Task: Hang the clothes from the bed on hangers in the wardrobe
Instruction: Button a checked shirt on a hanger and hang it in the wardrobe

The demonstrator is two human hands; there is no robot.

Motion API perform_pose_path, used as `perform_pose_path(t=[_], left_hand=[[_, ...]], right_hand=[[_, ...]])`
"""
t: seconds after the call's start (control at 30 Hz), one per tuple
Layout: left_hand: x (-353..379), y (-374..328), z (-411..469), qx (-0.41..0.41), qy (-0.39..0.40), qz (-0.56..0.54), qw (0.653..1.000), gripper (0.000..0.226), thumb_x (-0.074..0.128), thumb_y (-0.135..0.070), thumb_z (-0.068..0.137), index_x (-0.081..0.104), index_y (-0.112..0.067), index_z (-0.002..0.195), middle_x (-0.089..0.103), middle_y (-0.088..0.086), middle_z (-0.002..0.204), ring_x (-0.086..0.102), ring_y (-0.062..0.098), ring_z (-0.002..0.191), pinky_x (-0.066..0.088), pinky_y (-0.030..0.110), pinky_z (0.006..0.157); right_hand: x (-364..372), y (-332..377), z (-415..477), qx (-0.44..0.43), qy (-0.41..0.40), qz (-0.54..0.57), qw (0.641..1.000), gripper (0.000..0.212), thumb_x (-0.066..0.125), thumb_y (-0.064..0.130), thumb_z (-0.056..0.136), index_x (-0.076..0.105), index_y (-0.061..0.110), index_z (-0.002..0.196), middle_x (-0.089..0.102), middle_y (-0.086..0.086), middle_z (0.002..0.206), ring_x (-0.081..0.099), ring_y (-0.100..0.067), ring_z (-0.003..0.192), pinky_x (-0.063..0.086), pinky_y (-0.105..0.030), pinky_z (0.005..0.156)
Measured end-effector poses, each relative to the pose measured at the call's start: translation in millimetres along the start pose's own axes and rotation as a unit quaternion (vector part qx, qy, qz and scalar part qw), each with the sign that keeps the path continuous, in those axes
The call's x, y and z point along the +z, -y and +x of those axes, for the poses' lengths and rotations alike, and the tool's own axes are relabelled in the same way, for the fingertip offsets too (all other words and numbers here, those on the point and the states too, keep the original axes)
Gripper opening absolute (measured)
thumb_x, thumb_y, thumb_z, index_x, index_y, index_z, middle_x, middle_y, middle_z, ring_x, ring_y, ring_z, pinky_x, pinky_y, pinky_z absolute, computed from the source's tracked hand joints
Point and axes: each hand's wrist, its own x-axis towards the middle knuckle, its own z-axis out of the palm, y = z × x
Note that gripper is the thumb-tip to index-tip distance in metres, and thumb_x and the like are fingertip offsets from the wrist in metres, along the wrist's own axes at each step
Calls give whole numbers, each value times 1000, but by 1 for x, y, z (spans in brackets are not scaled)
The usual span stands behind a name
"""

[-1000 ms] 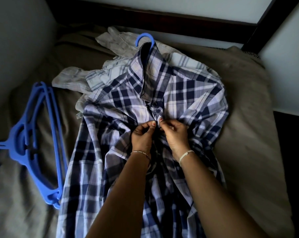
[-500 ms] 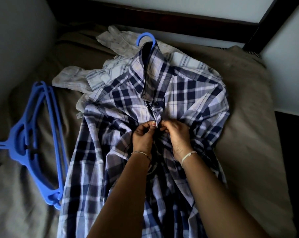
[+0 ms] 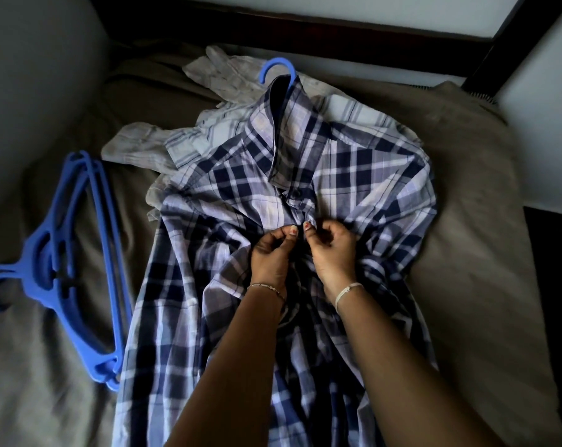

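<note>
Fingers [image 3: 287,233] of the left hand [image 3: 271,258] and right hand [image 3: 333,253] pinch the front placket of the navy plaid shirt [image 3: 237,191], spread on the bed [image 3: 473,227]. Stacked blue hangers [image 3: 76,253] lie to its left; farther off, pale striped shirts [image 3: 189,141] lie beneath it and a blue hanger hook [image 3: 278,66] protrudes from its collar.

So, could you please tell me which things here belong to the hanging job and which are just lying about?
Job: plaid shirt, blue hanger in its collar, left hand and right hand pinching its front, spare blue hangers, pale shirts underneath.
Lying about: brown bedsheet, dark bed frame.
</note>
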Motion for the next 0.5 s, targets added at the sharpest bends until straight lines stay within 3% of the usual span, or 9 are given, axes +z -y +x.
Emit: perform_pose_path(t=[0.1,0.17,0.27,0.4,0.5], left_hand=[[0,1,0,2,7,-2,1000,13,61,5,87,66,-6,80,71,3,78,65,17,82,51,31,89],[0,1,0,3,7,-5,1000,13,61,5,86,67,-6,80,72,3,78,65,18,83,51,32,91],[-1,1,0,3,9,-7,1000,14,61,5,86,67,-6,81,71,5,80,64,19,84,50,34,93],[-1,1,0,4,8,1,1000,16,59,6,88,67,-7,81,70,4,80,64,18,83,50,32,91],[-1,1,1,4,5,7,1000,17,59,5,88,66,-8,81,69,7,83,63,19,85,48,36,96]], right_hand=[[-2,4,-3,29,16,62,998,15,71,1,83,64,13,77,66,0,73,62,2,60,51,-15,64],[-3,4,-3,40,28,85,995,12,71,-2,82,66,9,80,67,-1,74,63,0,61,54,-16,67],[-2,2,-3,34,21,82,996,8,72,0,81,67,3,86,68,-3,77,63,-3,64,54,-18,69],[-2,2,-3,16,27,66,997,9,72,0,81,67,7,82,67,-1,75,61,4,61,51,-15,66],[-3,2,-4,30,40,66,997,14,72,0,81,66,12,77,67,-5,76,63,-8,67,55,-30,75]])
